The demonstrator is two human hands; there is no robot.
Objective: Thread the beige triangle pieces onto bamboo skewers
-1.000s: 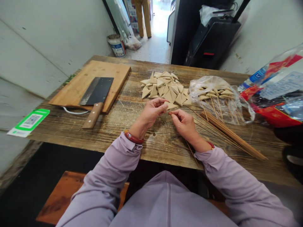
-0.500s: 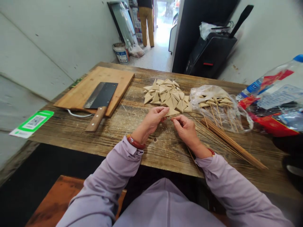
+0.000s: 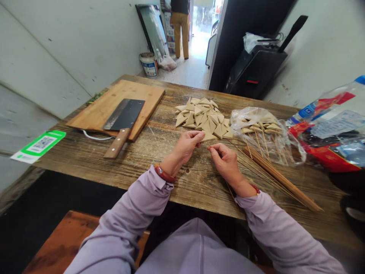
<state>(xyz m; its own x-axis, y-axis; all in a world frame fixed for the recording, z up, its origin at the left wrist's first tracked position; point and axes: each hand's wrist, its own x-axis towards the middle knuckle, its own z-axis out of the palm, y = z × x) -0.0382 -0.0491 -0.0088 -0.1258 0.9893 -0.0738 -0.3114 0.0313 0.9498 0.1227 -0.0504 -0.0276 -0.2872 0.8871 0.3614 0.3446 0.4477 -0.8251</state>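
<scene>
Above the wooden surface (image 3: 199, 190), left hand (image 3: 185, 147) pinching a triangular bean-curd piece (image 3: 208, 136) by its near edge, just in front of the pile of triangles (image 3: 201, 118). Long edge lies left to right; apex points away from the person. Right hand (image 3: 225, 163) closed to a narrow pinch, any contents too fine to tell. Risk: a slack pinch could drop the piece onto the pile.

The pale triangular tofu piece (image 3: 209, 136) in the grip looks matt and little rough. Left of it, the black steel cleaver (image 3: 124, 113) has matt blade; below, the brown plank table (image 3: 199, 186) is rough wood; right, the clear plastic bag (image 3: 245, 117) is glossy.
</scene>
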